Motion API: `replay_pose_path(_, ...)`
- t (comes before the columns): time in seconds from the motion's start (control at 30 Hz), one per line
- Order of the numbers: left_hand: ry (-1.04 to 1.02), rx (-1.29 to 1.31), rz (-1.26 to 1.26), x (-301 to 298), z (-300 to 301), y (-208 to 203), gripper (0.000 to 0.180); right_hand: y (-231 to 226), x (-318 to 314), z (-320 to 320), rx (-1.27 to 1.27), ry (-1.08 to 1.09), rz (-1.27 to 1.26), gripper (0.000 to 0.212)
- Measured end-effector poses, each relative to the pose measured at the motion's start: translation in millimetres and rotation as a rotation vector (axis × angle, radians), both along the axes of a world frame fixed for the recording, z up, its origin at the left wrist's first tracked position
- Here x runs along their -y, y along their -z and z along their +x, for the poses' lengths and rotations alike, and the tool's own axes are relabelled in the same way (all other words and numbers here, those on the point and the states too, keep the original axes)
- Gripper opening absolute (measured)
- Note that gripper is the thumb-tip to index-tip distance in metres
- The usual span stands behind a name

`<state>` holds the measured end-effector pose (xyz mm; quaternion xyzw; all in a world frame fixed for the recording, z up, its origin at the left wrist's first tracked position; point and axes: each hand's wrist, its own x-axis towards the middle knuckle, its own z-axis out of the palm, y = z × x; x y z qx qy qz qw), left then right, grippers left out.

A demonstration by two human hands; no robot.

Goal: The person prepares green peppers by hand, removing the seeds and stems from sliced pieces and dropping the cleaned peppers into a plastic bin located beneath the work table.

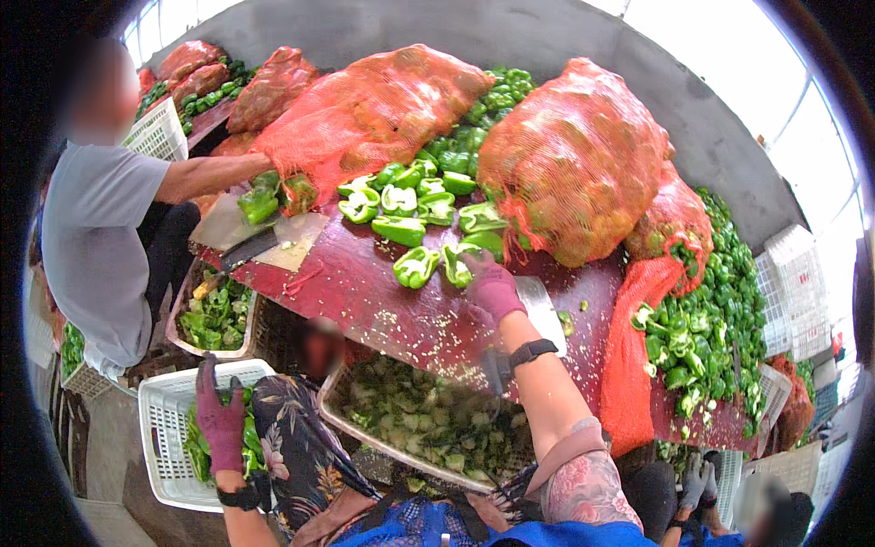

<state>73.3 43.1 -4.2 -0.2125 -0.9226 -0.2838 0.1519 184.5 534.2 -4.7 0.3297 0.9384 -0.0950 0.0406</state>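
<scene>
My left hand point(221, 417), in a purple glove, is over a white plastic basket point(155, 456) with green pepper pieces point(251, 433) in it. Its fingers are apart and nothing shows in them. My right hand point(490, 284), also gloved, reaches across the red table point(365, 319) and closes its fingertips on a halved green pepper point(454, 268). Just left of that lies another pepper half point(416, 267). More cut and whole peppers point(398, 230) are heaped behind. Beside my right wrist rests a pale flat board or blade point(544, 317).
Red mesh sacks point(574, 159) bulge across the table. Below its edge stands a crate of pepper scraps point(419, 419). At left a co-worker point(100, 237) reaches to a sack near a dark blade point(248, 248). Another person's gloved hands point(697, 481) show lower right. Peppers point(720, 310) pile at right.
</scene>
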Motion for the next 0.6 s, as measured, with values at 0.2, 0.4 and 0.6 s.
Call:
replay_pose_path(0.2,0.081,-0.116,0.125,-33,13,-26,0.05,10,-17,-25,0.124,-0.095,0.023,0.052)
replay_pose_path(0.4,0.191,0.113,0.433,-70,37,-70,0.044,21,6,13,-0.101,-0.094,-0.16,0.065)
replay_pose_path(0.6,0.705,0.836,0.773,-139,66,-35,0.057,-34,96,75,-0.362,-0.205,-0.961,0.04)
